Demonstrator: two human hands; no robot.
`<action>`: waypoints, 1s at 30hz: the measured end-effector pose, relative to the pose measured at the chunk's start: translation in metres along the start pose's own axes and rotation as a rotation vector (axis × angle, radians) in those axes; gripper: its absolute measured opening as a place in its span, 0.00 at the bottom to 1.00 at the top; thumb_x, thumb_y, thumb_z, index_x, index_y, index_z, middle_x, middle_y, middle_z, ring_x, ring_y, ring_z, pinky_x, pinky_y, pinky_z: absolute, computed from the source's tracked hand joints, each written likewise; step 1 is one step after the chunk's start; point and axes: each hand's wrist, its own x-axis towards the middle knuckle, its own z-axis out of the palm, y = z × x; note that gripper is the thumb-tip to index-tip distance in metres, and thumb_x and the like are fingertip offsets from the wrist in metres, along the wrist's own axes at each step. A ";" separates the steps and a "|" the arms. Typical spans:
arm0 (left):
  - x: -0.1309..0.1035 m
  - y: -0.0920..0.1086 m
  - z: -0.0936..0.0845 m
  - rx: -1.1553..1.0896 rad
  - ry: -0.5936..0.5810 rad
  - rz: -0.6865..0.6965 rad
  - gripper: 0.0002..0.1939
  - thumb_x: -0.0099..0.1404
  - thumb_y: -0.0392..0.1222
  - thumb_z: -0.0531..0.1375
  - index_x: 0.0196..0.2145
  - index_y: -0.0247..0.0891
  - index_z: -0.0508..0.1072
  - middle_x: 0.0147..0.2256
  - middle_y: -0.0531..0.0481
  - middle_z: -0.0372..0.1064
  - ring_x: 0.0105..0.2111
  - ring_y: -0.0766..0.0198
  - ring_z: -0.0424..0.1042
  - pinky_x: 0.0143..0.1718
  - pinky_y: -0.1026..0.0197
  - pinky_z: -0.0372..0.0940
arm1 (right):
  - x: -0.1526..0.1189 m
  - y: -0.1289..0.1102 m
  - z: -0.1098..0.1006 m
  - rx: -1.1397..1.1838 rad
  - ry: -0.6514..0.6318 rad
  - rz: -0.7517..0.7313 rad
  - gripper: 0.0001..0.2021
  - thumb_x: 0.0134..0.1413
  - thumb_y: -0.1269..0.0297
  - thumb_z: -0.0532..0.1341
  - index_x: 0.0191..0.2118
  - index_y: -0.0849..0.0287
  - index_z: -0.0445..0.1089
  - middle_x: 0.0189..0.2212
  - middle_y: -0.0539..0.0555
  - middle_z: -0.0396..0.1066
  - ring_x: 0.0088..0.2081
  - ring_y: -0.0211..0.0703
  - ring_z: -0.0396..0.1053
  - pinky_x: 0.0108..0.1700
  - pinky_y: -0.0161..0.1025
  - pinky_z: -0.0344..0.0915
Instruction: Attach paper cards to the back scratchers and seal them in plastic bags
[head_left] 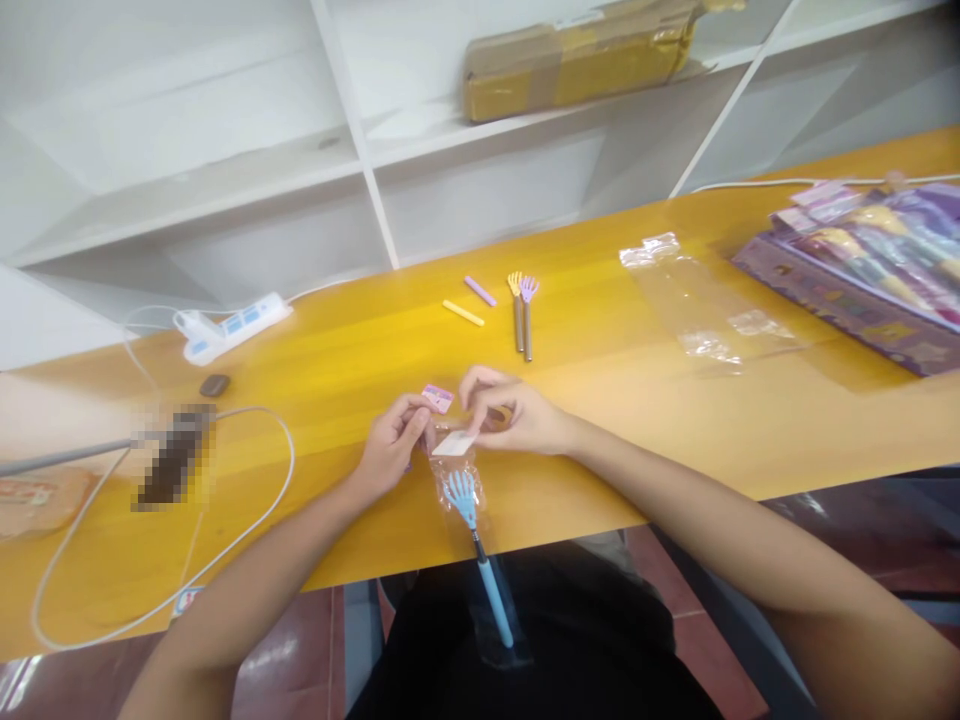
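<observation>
A light-blue back scratcher (463, 497) with a hand-shaped head lies in a clear plastic bag (491, 510), its handle reaching past the table edge over my lap. My left hand (394, 445) is closed at the bag's top end, its thumb and fingers pinching a small pink printed card (437, 399). From the other side, my right hand (517, 415) pinches the corner of a white card (454, 443) at the bag's mouth. Whether the white card is attached to the bag I cannot tell.
Beyond my hands lie yellow (515, 310) and purple (528, 315) scratchers, with loose yellow (463, 313) and purple (480, 291) sticks. Clear bags (690, 290) and a purple box (832, 300) of packed items are right; a power strip (238, 328) and cable (291, 460) left.
</observation>
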 end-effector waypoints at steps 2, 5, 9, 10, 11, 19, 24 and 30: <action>0.000 0.002 0.000 0.032 0.001 0.015 0.18 0.77 0.58 0.57 0.46 0.40 0.73 0.30 0.53 0.72 0.27 0.66 0.69 0.31 0.63 0.64 | 0.000 0.005 0.002 -0.019 0.015 0.026 0.12 0.62 0.58 0.71 0.35 0.63 0.76 0.50 0.59 0.69 0.39 0.35 0.67 0.36 0.32 0.65; -0.001 0.005 0.001 0.050 -0.026 0.028 0.20 0.77 0.59 0.56 0.51 0.40 0.71 0.37 0.49 0.76 0.31 0.65 0.72 0.34 0.62 0.65 | 0.000 0.012 0.003 0.023 -0.006 0.140 0.15 0.65 0.54 0.68 0.40 0.63 0.72 0.41 0.57 0.75 0.33 0.33 0.69 0.36 0.33 0.67; -0.002 0.003 0.004 -0.026 -0.070 0.074 0.22 0.75 0.56 0.60 0.58 0.42 0.62 0.43 0.47 0.77 0.36 0.62 0.75 0.38 0.61 0.67 | -0.002 0.019 0.005 0.118 0.074 0.232 0.19 0.66 0.50 0.67 0.44 0.62 0.67 0.26 0.48 0.70 0.26 0.33 0.69 0.34 0.33 0.68; -0.002 0.001 0.005 -0.038 -0.074 0.088 0.23 0.75 0.55 0.61 0.58 0.43 0.60 0.44 0.47 0.77 0.37 0.62 0.76 0.38 0.61 0.67 | -0.002 0.020 0.005 0.137 0.093 0.235 0.19 0.66 0.50 0.67 0.44 0.62 0.66 0.26 0.48 0.70 0.26 0.33 0.69 0.33 0.32 0.67; -0.003 -0.001 0.005 -0.044 -0.078 0.100 0.23 0.75 0.53 0.62 0.59 0.44 0.59 0.44 0.47 0.76 0.38 0.62 0.76 0.38 0.61 0.68 | -0.002 0.021 0.005 0.151 0.109 0.239 0.19 0.65 0.50 0.68 0.44 0.62 0.66 0.26 0.48 0.70 0.26 0.33 0.68 0.32 0.32 0.66; -0.006 -0.003 0.004 0.212 -0.068 0.233 0.08 0.75 0.41 0.60 0.50 0.41 0.72 0.44 0.46 0.76 0.37 0.63 0.76 0.35 0.62 0.67 | 0.001 0.019 0.000 0.013 0.158 0.178 0.18 0.68 0.47 0.65 0.44 0.61 0.70 0.36 0.53 0.69 0.31 0.34 0.67 0.32 0.33 0.64; -0.003 0.005 0.003 0.230 -0.119 0.190 0.10 0.74 0.40 0.60 0.50 0.41 0.76 0.46 0.45 0.76 0.36 0.63 0.75 0.38 0.61 0.68 | 0.004 0.009 -0.006 -0.189 0.165 0.045 0.24 0.76 0.51 0.56 0.30 0.62 0.69 0.35 0.54 0.64 0.40 0.39 0.66 0.45 0.37 0.65; 0.001 0.002 -0.002 -0.050 -0.161 0.166 0.15 0.75 0.45 0.61 0.56 0.40 0.78 0.48 0.43 0.78 0.38 0.60 0.77 0.46 0.56 0.70 | 0.003 0.011 -0.009 -0.246 0.190 0.005 0.16 0.76 0.55 0.57 0.43 0.61 0.76 0.37 0.54 0.66 0.37 0.37 0.66 0.40 0.36 0.65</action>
